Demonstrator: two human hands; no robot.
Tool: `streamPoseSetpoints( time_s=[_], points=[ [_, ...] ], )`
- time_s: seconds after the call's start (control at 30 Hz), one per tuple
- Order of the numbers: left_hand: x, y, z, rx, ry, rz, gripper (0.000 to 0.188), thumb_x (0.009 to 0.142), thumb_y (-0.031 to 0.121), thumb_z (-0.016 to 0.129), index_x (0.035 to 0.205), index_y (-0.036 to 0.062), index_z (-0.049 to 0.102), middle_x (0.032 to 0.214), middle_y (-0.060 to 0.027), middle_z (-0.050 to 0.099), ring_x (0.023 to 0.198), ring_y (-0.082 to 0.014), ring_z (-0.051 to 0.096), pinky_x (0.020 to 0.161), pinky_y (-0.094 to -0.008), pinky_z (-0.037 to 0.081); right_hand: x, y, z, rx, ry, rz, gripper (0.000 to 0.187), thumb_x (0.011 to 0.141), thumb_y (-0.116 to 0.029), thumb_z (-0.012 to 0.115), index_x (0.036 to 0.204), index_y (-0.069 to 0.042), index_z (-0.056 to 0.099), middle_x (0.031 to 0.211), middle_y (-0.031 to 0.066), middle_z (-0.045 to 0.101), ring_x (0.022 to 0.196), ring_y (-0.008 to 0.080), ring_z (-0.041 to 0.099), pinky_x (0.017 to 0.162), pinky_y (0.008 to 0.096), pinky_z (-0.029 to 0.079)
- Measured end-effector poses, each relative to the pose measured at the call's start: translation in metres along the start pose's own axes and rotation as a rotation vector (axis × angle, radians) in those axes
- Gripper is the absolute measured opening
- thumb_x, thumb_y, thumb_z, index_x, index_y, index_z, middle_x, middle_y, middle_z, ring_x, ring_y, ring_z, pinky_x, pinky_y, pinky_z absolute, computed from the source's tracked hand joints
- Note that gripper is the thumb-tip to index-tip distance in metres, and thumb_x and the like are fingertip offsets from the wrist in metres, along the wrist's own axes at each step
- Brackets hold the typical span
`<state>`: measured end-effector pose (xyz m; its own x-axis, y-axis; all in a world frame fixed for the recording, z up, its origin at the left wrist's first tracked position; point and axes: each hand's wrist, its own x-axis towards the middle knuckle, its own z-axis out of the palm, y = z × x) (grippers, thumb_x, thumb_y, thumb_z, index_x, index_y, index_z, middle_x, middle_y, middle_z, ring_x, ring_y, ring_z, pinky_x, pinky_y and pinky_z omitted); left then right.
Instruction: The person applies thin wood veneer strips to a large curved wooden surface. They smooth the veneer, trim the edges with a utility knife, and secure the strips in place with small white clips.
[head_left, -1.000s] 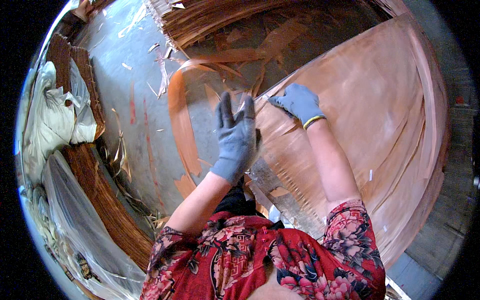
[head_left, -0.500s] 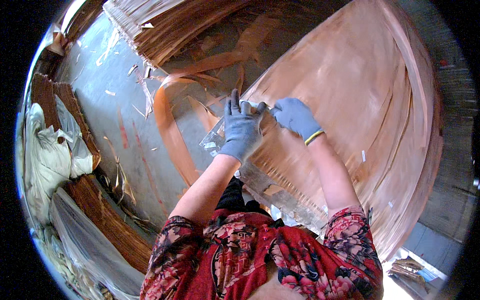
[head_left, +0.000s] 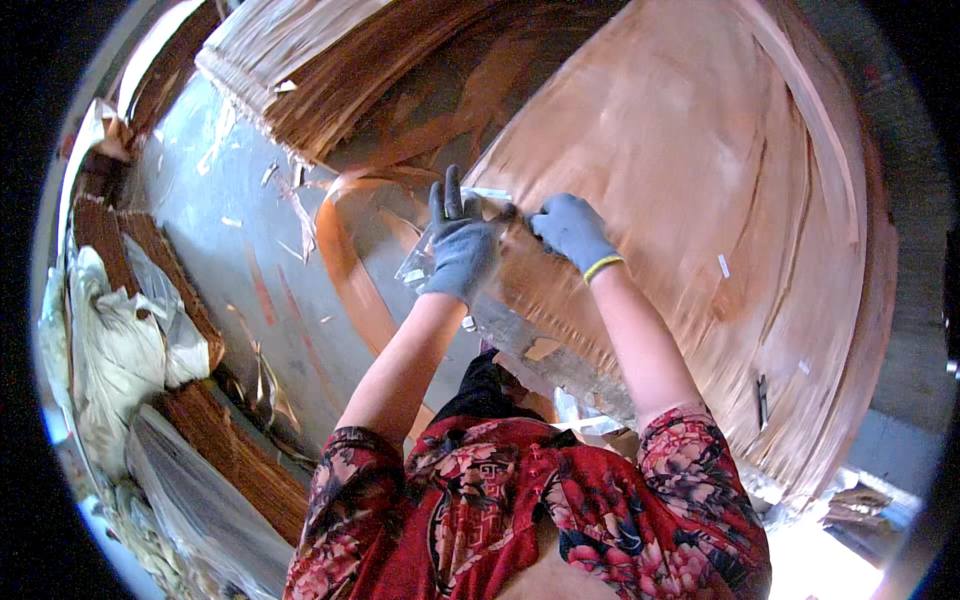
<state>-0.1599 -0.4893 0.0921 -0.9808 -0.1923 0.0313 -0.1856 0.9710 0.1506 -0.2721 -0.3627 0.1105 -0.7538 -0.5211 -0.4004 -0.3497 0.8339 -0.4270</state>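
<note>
Grey gloves cover both my hands at the left edge of a stack of reddish wood veneer sheets (head_left: 660,190). My left hand (head_left: 464,255) is by the corner of the stack, two fingers stretched up and apart, the thumb side blurred. A short strip of whitish tape (head_left: 487,193) lies just beyond its fingers. My right hand (head_left: 577,233) is over the veneer with its fingers curled closed; whatever is in them is hidden. A clear plastic piece (head_left: 415,265) shows beside my left hand.
A slim dark tool (head_left: 762,402) and a small white tape piece (head_left: 723,266) lie on the veneer. A curled orange veneer strip (head_left: 345,265) and scraps litter the grey floor (head_left: 270,230). More veneer stacks (head_left: 350,90) stand at the far left; white cloth (head_left: 115,325) hangs at left.
Both hands have shifted slightly left. My left hand's raised fingers are further apart, and its palm has come away from the tape strip. My right hand remains closed. The whole view has tilted a little.
</note>
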Motion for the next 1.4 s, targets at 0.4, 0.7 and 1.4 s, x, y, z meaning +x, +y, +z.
streamPoseSetpoints(
  time_s=[0.4, 0.7, 1.4],
  points=[
    [-0.007, 0.036, 0.019, 0.092, 0.050, 0.163, 0.043, 0.082, 0.012, 0.042, 0.122, 0.0197, 0.055, 0.132, -0.0114, 0.045, 0.133, -0.0431, 0.022, 0.107, -0.0527, 0.017, -0.043, 0.015, 0.010, 0.004, 0.224, -0.077, 0.023, 0.072, -0.018, 0.051, 0.079, -0.007, 0.070, 0.080, 0.0196, 0.066, 0.077, 0.0342, 0.066, 0.068, 0.0450, 0.051],
    [0.009, 0.011, 0.038, 0.176, 0.008, 0.444, 0.055, 0.075, 0.010, 0.053, 0.129, 0.0196, 0.048, 0.125, -0.0099, 0.049, 0.128, -0.0416, 0.027, 0.112, -0.0479, 0.010, -0.162, 0.057, 0.050, 0.379, 0.141, -0.167, 0.039, 0.087, -0.038, 0.045, 0.079, -0.005, 0.065, 0.075, 0.0212, 0.063, 0.072, 0.0383, 0.062, 0.065, 0.0476, 0.048],
    [-0.063, 0.226, 0.057, -0.228, 0.018, 0.826, 0.067, 0.080, 0.011, 0.051, 0.141, 0.0072, 0.022, 0.137, -0.0140, 0.041, 0.132, -0.0453, 0.021, 0.108, -0.0543, 0.016, -0.289, 0.260, -0.014, 0.220, 0.468, 0.258, 0.034, 0.083, -0.042, 0.052, 0.082, -0.011, 0.066, 0.082, 0.0146, 0.065, 0.078, 0.0328, 0.063, 0.069, 0.0458, 0.048]
  ],
)
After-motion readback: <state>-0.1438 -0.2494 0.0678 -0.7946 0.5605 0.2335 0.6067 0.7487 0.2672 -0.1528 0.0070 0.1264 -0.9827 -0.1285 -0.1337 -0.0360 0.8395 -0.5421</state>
